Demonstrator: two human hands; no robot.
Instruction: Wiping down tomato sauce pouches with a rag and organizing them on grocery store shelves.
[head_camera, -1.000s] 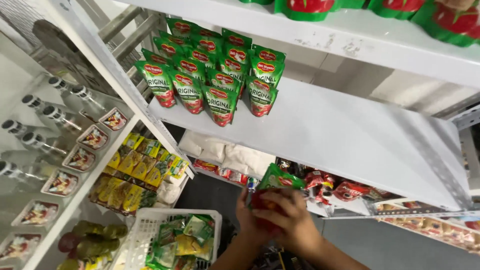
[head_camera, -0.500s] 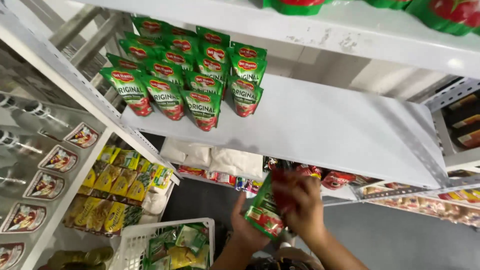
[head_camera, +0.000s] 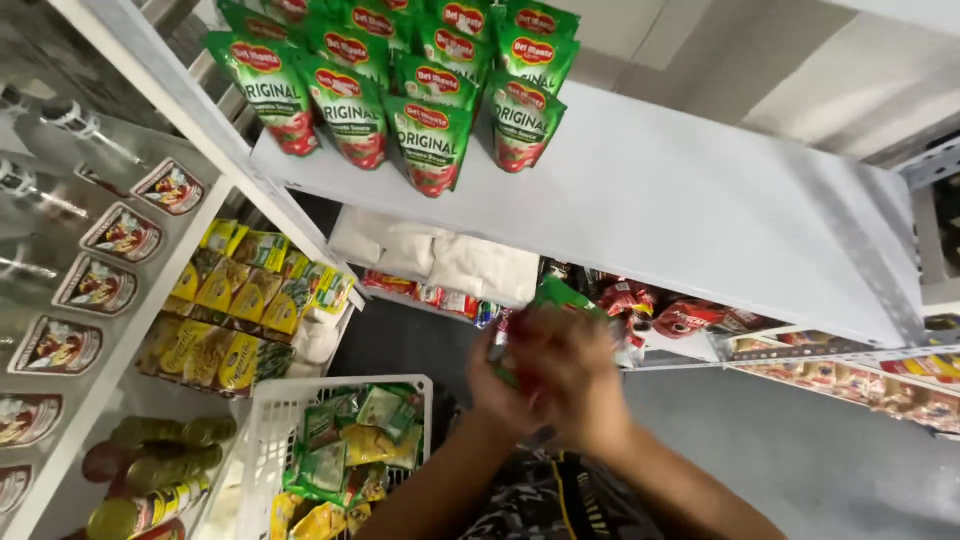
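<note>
Below the white shelf's (head_camera: 700, 210) edge, both hands' (head_camera: 555, 375) fingers clamp a green pouch (head_camera: 560, 298).

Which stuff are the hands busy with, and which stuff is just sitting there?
Busy with:
- left hand and right hand, together round a green and red pouch
- matching pouches on the white shelf

Just sitting there:
- white basket of packets
- yellow packets
- bottles
</note>
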